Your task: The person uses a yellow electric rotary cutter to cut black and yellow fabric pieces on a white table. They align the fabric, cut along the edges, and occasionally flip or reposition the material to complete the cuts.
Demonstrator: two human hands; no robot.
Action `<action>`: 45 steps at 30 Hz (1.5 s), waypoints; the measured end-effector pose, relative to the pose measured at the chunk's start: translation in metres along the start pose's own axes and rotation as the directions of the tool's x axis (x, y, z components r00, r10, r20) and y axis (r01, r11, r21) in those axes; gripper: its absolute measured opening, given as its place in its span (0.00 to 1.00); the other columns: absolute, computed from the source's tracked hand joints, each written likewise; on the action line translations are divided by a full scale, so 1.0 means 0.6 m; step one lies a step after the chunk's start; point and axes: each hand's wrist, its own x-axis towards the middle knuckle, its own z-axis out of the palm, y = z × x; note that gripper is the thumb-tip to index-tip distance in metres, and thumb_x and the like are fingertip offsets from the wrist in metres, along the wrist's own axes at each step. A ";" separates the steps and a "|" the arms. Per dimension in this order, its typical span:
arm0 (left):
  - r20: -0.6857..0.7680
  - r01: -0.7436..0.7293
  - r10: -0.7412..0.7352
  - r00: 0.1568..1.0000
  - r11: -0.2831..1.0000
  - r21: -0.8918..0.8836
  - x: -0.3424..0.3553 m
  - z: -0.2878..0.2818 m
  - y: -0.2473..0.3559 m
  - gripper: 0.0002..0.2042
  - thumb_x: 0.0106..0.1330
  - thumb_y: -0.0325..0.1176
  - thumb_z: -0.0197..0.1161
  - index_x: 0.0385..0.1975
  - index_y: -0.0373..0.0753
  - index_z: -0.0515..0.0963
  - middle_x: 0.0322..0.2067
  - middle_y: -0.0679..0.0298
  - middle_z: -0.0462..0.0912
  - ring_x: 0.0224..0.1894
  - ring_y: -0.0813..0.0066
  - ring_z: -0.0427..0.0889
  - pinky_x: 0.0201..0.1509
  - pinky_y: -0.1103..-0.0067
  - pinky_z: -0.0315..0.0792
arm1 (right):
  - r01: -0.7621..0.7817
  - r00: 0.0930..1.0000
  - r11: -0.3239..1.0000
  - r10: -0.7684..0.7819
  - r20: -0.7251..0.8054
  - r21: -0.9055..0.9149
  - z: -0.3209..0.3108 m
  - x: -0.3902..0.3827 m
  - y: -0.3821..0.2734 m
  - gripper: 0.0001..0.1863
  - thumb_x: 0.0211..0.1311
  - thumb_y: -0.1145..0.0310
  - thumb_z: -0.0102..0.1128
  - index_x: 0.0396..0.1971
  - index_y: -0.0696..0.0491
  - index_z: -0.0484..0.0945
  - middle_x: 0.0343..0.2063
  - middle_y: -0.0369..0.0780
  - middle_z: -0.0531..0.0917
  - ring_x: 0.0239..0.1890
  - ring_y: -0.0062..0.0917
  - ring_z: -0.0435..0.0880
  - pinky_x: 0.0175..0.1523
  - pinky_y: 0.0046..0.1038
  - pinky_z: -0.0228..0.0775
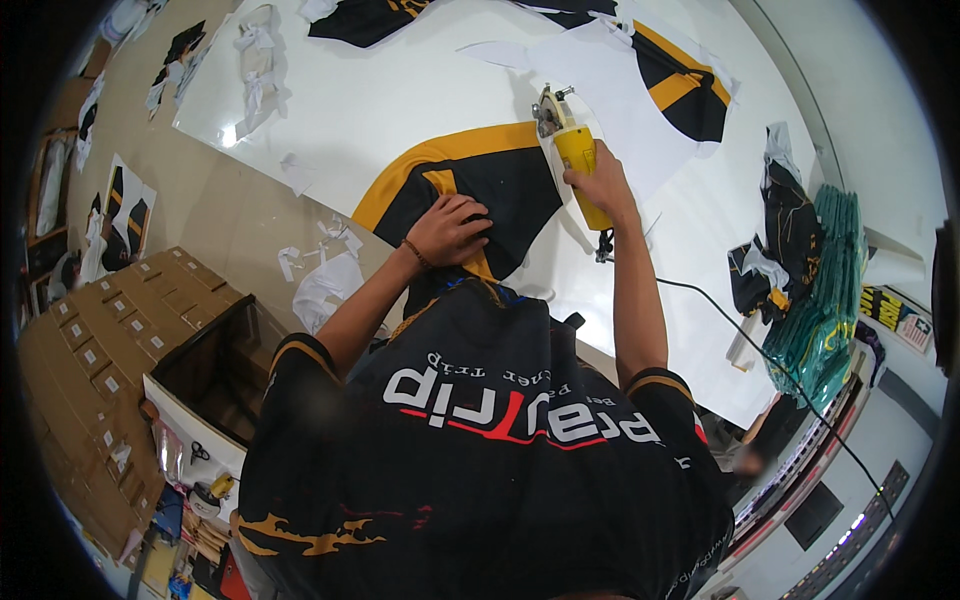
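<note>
Gripping yellow cutter (575,165), blade end away, w/ right hand (598,182).

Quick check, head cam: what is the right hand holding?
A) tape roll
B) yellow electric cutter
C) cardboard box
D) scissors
B: the right hand grips the handle of the yellow cutter on the white table, while the left hand presses flat on the black and yellow fabric beside it.

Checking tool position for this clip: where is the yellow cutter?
Head view, upper centre: yellow cutter in the right hand, on the black-and-yellow fabric's right edge.
</note>
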 end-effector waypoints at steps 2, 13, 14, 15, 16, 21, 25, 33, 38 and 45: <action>-0.015 0.002 -0.002 1.000 1.000 -0.007 0.002 0.001 -0.001 0.17 0.59 0.37 0.75 0.47 0.45 0.83 0.52 0.63 0.80 0.59 0.61 0.77 0.63 0.65 0.71 | -0.038 0.999 0.999 0.038 -0.011 0.011 -0.004 0.013 -0.006 0.36 0.47 0.57 0.72 0.54 0.61 0.72 0.43 0.57 0.87 0.47 0.50 0.88 0.52 0.43 0.81; -0.278 0.583 -0.513 0.812 0.703 0.407 0.039 -0.026 0.051 0.32 0.65 0.57 0.68 0.65 0.45 0.76 0.65 0.50 0.70 0.70 0.49 0.65 0.70 0.53 0.60 | -0.132 0.991 0.784 0.119 0.061 0.607 -0.012 -0.046 0.055 0.26 0.49 0.72 0.68 0.51 0.62 0.76 0.37 0.47 0.85 0.36 0.35 0.89 0.40 0.33 0.84; -0.261 0.586 -0.526 0.809 0.692 0.422 0.039 -0.028 0.053 0.32 0.65 0.58 0.68 0.65 0.45 0.77 0.66 0.50 0.69 0.71 0.49 0.64 0.70 0.52 0.59 | -0.123 0.992 0.749 0.111 0.060 0.651 -0.015 -0.060 0.070 0.26 0.51 0.75 0.66 0.53 0.62 0.75 0.39 0.45 0.84 0.37 0.32 0.89 0.37 0.31 0.85; -0.243 0.582 -0.533 0.810 0.685 0.438 0.043 -0.028 0.053 0.32 0.65 0.59 0.68 0.64 0.45 0.77 0.67 0.50 0.69 0.72 0.49 0.63 0.71 0.51 0.58 | -0.137 0.990 0.707 0.122 0.071 0.694 -0.023 -0.075 0.081 0.27 0.52 0.74 0.65 0.55 0.62 0.73 0.40 0.46 0.83 0.38 0.34 0.89 0.38 0.33 0.86; -0.225 0.576 -0.538 0.813 0.682 0.451 0.049 -0.028 0.051 0.33 0.64 0.59 0.68 0.64 0.46 0.78 0.68 0.51 0.68 0.72 0.49 0.61 0.71 0.51 0.58 | -0.148 0.988 0.664 0.134 0.078 0.733 -0.031 -0.092 0.092 0.28 0.53 0.74 0.64 0.56 0.63 0.72 0.41 0.47 0.83 0.40 0.35 0.89 0.39 0.35 0.86; -0.092 0.467 -0.460 0.883 0.841 0.274 0.044 -0.011 -0.006 0.22 0.64 0.50 0.71 0.53 0.45 0.84 0.61 0.55 0.76 0.63 0.50 0.73 0.63 0.57 0.69 | -0.144 0.952 0.419 0.307 0.010 0.896 -0.047 -0.173 0.176 0.27 0.55 0.74 0.62 0.58 0.63 0.71 0.42 0.48 0.83 0.39 0.37 0.89 0.39 0.37 0.88; 0.084 0.561 -0.561 0.823 0.827 0.024 0.087 -0.062 -0.086 0.14 0.63 0.40 0.72 0.43 0.39 0.84 0.45 0.53 0.86 0.49 0.50 0.84 0.51 0.63 0.78 | -0.054 0.883 0.267 0.463 -0.078 0.962 -0.047 -0.255 0.240 0.27 0.56 0.73 0.62 0.57 0.64 0.71 0.41 0.50 0.83 0.41 0.39 0.89 0.39 0.40 0.88; 0.707 0.408 -0.634 0.314 0.762 0.503 0.458 -0.076 -0.059 0.05 0.61 0.22 0.66 0.26 0.28 0.86 0.22 0.53 0.85 0.17 0.68 0.83 0.20 0.73 0.79 | 0.233 0.630 0.140 0.733 -0.259 0.962 -0.005 -0.451 0.332 0.26 0.57 0.71 0.62 0.55 0.64 0.70 0.41 0.50 0.83 0.41 0.40 0.89 0.39 0.41 0.87; 0.749 -0.513 0.134 0.649 0.804 0.300 0.656 0.148 0.051 0.06 0.57 0.27 0.64 0.33 0.36 0.81 0.31 0.50 0.85 0.37 0.49 0.86 0.45 0.60 0.80 | 0.305 0.533 0.121 0.801 -0.274 0.945 0.038 -0.504 0.358 0.26 0.56 0.71 0.62 0.54 0.64 0.70 0.41 0.49 0.83 0.40 0.40 0.89 0.39 0.41 0.87; 0.390 -0.209 0.361 0.847 0.901 -0.379 0.647 0.285 0.279 0.42 0.69 0.52 0.66 0.79 0.48 0.55 0.77 0.42 0.50 0.78 0.42 0.54 0.80 0.61 0.56 | 0.369 0.460 0.101 0.844 -0.276 0.924 0.079 -0.598 0.360 0.27 0.54 0.70 0.64 0.54 0.65 0.70 0.42 0.51 0.82 0.40 0.42 0.89 0.38 0.43 0.87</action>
